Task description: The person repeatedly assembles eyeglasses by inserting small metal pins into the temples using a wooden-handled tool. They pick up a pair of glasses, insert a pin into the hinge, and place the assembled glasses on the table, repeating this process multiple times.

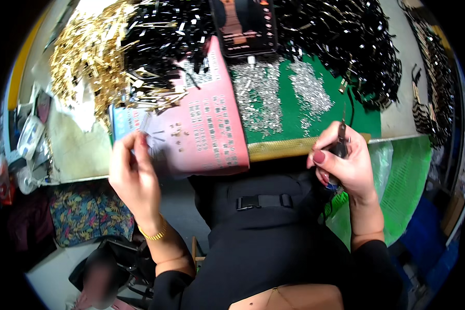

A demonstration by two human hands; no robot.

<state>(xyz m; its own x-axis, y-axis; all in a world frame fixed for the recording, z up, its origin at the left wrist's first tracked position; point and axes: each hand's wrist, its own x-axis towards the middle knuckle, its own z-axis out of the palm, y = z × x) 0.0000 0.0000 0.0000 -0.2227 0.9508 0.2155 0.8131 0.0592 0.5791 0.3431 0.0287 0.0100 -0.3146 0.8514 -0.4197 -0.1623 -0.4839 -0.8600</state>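
My right hand (350,164) is closed around a small tool (341,139) with a dark handle and a thin pointed metal tip, which points up and away from me. Just beyond the tip is a narrow black strip (352,106) with a gold-coloured end; whether they touch I cannot tell. On the left, my left hand (134,173) is above the edge of a pink and blue printed sheet (217,124), thumb and fingers drawn together. What they pinch, if anything, is too blurred to make out. Tiny gold pieces (179,137) and a few thin dark pieces lie on the sheet.
Heaps of gold strips (88,57) and black strips (341,46) cover the table's far side. Small silver parts (258,95) lie on a green mat (289,124). A phone (245,31) with a cable stands between the heaps. Green netting (408,181) hangs at the right edge.
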